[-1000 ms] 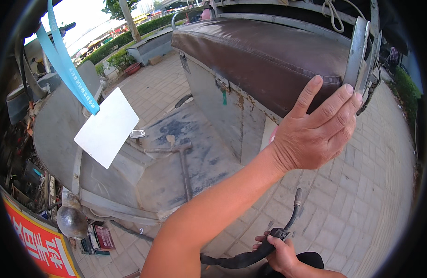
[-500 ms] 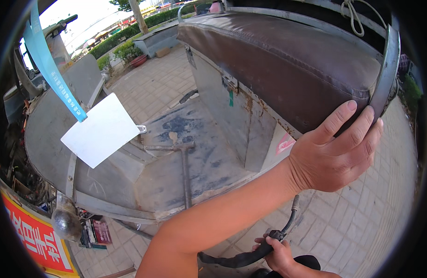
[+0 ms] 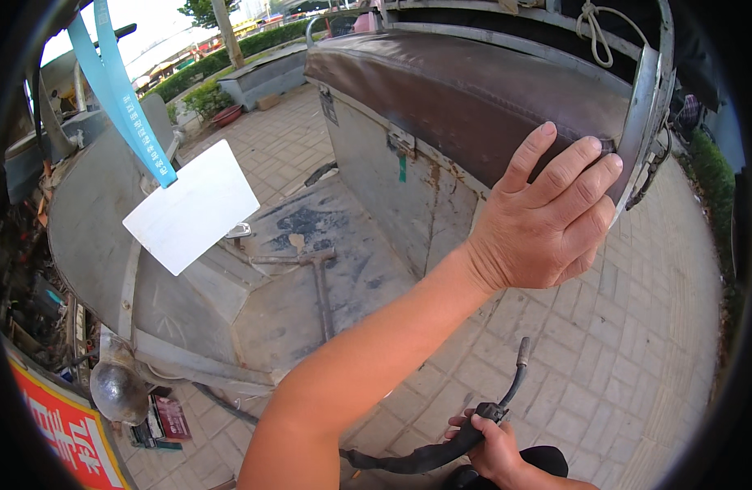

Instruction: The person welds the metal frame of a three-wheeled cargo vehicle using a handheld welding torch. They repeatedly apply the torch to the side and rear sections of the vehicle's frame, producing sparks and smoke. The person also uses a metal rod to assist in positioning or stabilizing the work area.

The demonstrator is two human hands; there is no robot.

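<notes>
My left hand [image 3: 543,216] reaches right across the view. Its fingers are spread and slightly bent at the near right corner of a brown padded seat [image 3: 441,90], beside an upright metal frame bar [image 3: 641,106]. The thumb side is partly hidden. Lower down, my right hand [image 3: 494,449] is closed round the black handle of what looks like a welding torch [image 3: 505,400]. Its bent neck and short grey nozzle point up, away from my hand. A thick black hose [image 3: 417,459] runs left from the handle.
The seat tops a rusty grey metal box [image 3: 372,151] in a vehicle with a worn metal floor [image 3: 351,278]. A white card [image 3: 192,208] hangs on a blue strap. At lower left are a round lamp [image 3: 117,392] and a red sign [image 3: 66,433]. Paving [image 3: 621,351] lies right.
The view has shifted, so the seat sits higher and further left. My left hand has slid a little left from the frame bar along the seat corner. My right hand keeps its hold.
</notes>
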